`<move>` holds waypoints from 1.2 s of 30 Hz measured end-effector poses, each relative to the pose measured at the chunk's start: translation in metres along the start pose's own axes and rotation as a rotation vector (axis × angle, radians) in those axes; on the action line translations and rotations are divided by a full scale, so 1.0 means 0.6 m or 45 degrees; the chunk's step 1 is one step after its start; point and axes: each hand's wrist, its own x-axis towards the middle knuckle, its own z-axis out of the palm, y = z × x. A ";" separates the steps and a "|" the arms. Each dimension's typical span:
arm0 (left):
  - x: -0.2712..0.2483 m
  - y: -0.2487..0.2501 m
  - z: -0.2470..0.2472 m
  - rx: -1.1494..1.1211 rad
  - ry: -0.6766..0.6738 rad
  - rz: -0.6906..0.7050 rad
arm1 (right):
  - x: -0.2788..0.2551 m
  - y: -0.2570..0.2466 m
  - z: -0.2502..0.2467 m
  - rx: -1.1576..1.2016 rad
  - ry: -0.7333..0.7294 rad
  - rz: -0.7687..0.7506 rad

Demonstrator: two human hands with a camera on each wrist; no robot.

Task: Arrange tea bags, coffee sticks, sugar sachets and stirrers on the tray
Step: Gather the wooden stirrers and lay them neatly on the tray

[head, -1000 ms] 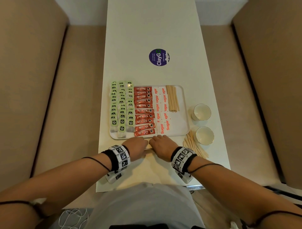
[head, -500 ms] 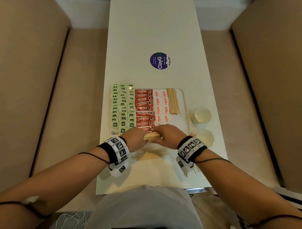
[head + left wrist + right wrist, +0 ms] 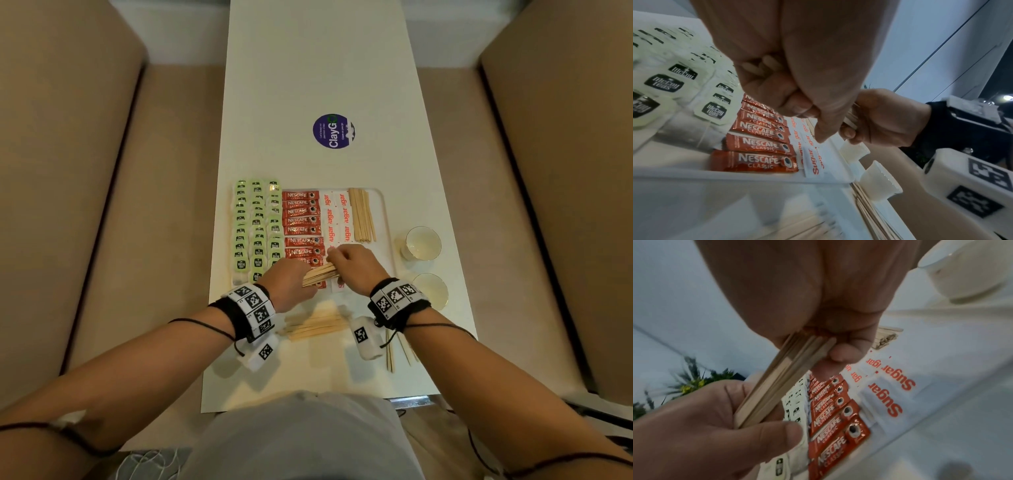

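Both sets of fingers (image 3: 842, 353) are curling round one bundle of stirrers (image 3: 320, 273): the right hand (image 3: 356, 265) is pinching one end, the left hand (image 3: 289, 282) is gripping the other. The bundle is hanging over the near part of the tray (image 3: 383, 219), above the coffee sticks (image 3: 301, 221) and sugar sachets (image 3: 337, 216). Tea bags (image 3: 255, 226) are filling the tray's left side; placed stirrers (image 3: 362, 215) are lying at its far right. Loose stirrers (image 3: 315, 327) are lying on the bench (image 3: 308, 68) just before the tray, two cups (image 3: 423, 243) beside it.
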 end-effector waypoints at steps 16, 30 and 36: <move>-0.013 -0.013 -0.043 -0.408 0.060 -0.035 | -0.006 0.003 -0.012 0.106 0.113 0.078; 0.030 -0.015 -0.056 -0.448 0.431 -0.337 | -0.042 -0.024 0.029 0.061 -0.040 -0.156; 0.051 0.001 -0.070 -0.329 0.299 -0.195 | -0.041 -0.018 0.031 -0.103 -0.246 -0.253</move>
